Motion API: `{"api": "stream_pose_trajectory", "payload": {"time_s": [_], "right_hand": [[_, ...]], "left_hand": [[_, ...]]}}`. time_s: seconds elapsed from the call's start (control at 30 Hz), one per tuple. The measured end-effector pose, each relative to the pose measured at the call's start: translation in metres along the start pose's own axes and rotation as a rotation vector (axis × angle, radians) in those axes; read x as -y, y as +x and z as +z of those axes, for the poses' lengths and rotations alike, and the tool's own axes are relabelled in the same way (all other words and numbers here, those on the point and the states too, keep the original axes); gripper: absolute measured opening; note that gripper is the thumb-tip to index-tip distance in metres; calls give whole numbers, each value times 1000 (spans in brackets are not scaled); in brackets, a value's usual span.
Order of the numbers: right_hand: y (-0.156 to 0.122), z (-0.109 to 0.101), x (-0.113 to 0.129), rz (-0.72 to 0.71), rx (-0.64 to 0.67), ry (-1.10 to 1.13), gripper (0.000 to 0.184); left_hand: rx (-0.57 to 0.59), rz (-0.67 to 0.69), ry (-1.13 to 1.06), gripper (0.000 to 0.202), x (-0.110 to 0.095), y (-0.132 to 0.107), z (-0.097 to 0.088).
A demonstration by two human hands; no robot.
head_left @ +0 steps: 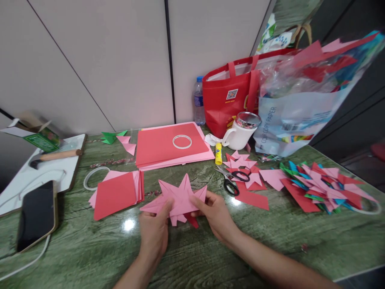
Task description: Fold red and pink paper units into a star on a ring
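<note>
Between my two hands is a pink folded-paper star (182,196), its points spread upward and to the sides. My left hand (155,228) is closed on its left side, with the thumb pressed on the front. On the other side, my right hand (215,212) pinches the star near its right point. A bit of red paper (191,220) shows beneath the star's lower edge. Stacked red and pink sheets (116,194) lie to the left. To the right are black-handled scissors (231,186) beside small pink and red paper stars (240,163).
Large red and pink sheets (165,146) lie at the back under a tape roll (182,135). A glue stick (218,154), white mug (240,134), red bag (222,100) and water bottle (199,104) stand behind. Colourful paper stars (327,186) pile at right; a phone (37,216) lies left.
</note>
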State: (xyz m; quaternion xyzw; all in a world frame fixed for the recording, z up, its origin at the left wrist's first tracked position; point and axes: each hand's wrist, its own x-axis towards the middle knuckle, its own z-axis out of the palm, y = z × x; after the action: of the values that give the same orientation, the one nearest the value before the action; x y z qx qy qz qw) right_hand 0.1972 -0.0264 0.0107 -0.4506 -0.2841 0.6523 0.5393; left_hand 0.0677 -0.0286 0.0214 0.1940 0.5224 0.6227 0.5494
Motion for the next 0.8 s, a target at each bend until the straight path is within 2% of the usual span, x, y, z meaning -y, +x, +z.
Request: {"api": "stream_pose_trajectory", "payload": {"time_s": [0.47,0.67,0.8], "right_hand": [[0,0,-1,113,57,187,26],[0,-1,0,171,123,251,24],[-2,2,-1,157,89,238,25]], "left_hand": [[-4,-7,-67,26,-5,-1,3],[-27,7,-48,23,-3,0,2],[-12,36,-11,20,1,-2,2]]}}
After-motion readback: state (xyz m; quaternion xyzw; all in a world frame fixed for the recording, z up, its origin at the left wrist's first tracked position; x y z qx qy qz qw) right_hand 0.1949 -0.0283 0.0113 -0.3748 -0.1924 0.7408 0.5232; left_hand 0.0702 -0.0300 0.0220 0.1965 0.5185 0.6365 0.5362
